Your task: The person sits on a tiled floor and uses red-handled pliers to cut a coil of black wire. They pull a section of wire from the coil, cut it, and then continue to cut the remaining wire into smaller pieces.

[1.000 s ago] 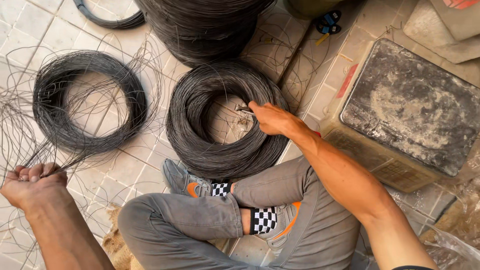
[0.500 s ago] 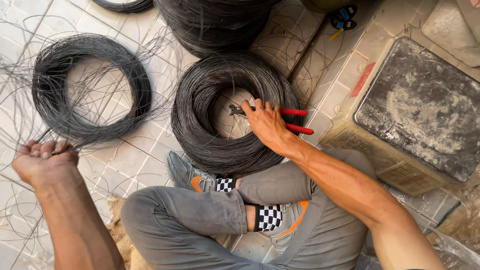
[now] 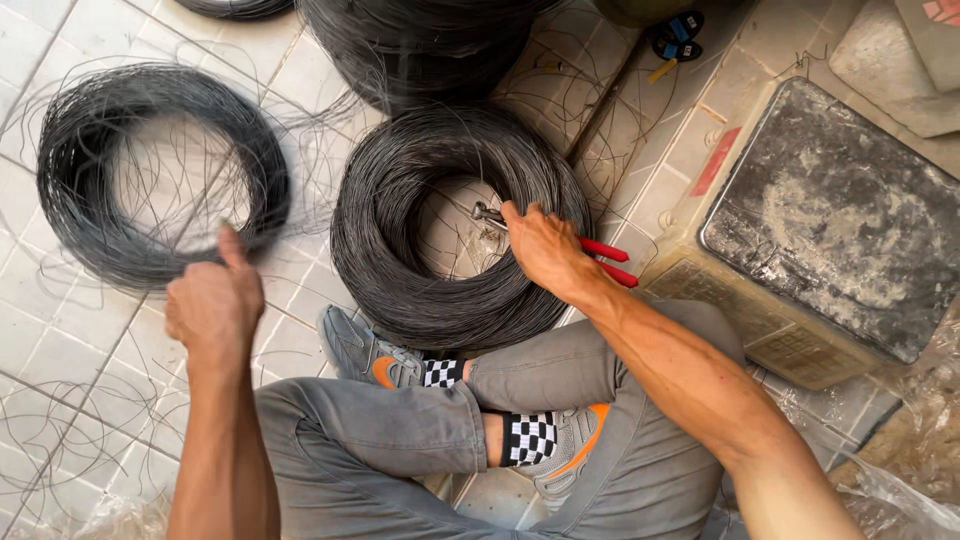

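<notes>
My right hand (image 3: 543, 248) grips red-handled pliers (image 3: 598, 258), whose metal jaws point into the middle of a thick coil of dark wire (image 3: 400, 225) lying on the tiled floor. My left hand (image 3: 215, 305) is raised over the floor with the thumb up and the fingers curled; it seems to pinch thin wire strands, but this is hard to see. Just beyond it lies a looser coil of dark wire (image 3: 90, 215) with stray strands spreading over the tiles. My crossed legs in grey trousers (image 3: 400, 430) sit below both coils.
More dark wire coils (image 3: 420, 40) are stacked at the top. A dusty metal-topped box (image 3: 840, 220) stands at the right, with clear plastic sheeting (image 3: 900, 470) beside it. Loose wire strands (image 3: 60, 430) litter the tiles at lower left.
My left hand has moved right and up toward the loose coil, its thumb now raised. My right hand has taken hold of the red-handled pliers at the middle coil.
</notes>
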